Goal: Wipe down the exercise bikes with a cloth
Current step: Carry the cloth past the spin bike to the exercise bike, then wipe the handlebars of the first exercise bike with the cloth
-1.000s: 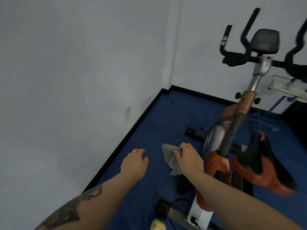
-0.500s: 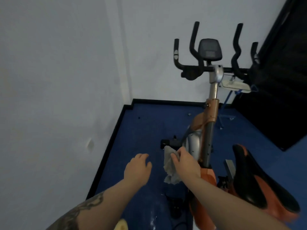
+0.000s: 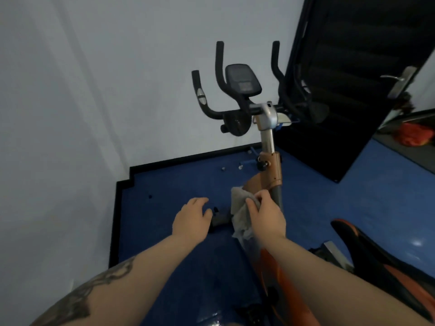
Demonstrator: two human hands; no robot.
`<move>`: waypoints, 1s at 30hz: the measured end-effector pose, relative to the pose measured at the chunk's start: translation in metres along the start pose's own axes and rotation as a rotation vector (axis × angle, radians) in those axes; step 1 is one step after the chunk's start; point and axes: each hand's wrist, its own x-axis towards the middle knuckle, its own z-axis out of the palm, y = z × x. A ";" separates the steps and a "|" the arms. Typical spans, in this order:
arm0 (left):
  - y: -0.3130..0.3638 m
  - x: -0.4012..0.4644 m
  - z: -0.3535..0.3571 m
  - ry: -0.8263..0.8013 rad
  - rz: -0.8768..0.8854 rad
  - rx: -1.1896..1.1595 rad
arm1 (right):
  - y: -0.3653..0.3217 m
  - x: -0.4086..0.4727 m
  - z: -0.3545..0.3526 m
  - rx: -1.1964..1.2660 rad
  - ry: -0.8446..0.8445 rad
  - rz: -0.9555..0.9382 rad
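Bike (image 3: 270, 170) now nearer centre; cloth (image 3: 240, 212) in right hand (image 3: 266, 217).

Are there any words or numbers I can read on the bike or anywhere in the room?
No text reads clearly anywhere.
Bike console: its screen shows only dark, blurred shapes, too blurred to read.
Left handlebar: a silver patch, no readable marks.
Door, walls and floor: no labels or signs visible.

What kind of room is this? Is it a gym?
Probably a small exercise room, maybe in a home. An exercise bike with black handlebars and a console stands on blue floor by a black door. The right hand holds a cloth against the bike's frame.
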 end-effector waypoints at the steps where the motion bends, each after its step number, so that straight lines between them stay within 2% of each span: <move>1: 0.002 0.012 -0.005 0.004 0.019 -0.017 | -0.006 0.009 -0.002 0.008 0.021 -0.004; 9: 0.031 0.119 -0.034 0.121 0.119 -0.242 | -0.048 0.119 -0.008 0.282 0.254 0.045; 15: 0.069 0.220 -0.051 0.267 0.104 -0.521 | -0.087 0.221 -0.029 0.513 0.432 -0.092; 17: 0.081 0.249 -0.051 0.307 0.069 -0.625 | -0.100 0.254 -0.023 0.477 0.439 -0.199; 19: 0.089 0.271 -0.048 0.343 0.024 -0.729 | -0.107 0.281 -0.005 0.349 0.378 -0.314; 22: 0.091 0.289 -0.037 0.361 -0.057 -0.895 | -0.098 0.304 0.032 -0.020 0.259 -0.498; 24: 0.088 0.293 -0.027 0.334 -0.056 -0.943 | -0.083 0.310 0.048 -0.237 0.296 -0.598; 26: 0.089 0.299 -0.020 0.274 -0.001 -0.983 | -0.074 0.312 0.054 -0.291 0.350 -0.690; 30: 0.091 0.303 -0.010 0.143 0.136 -1.020 | -0.064 0.305 0.059 -0.193 0.435 -0.733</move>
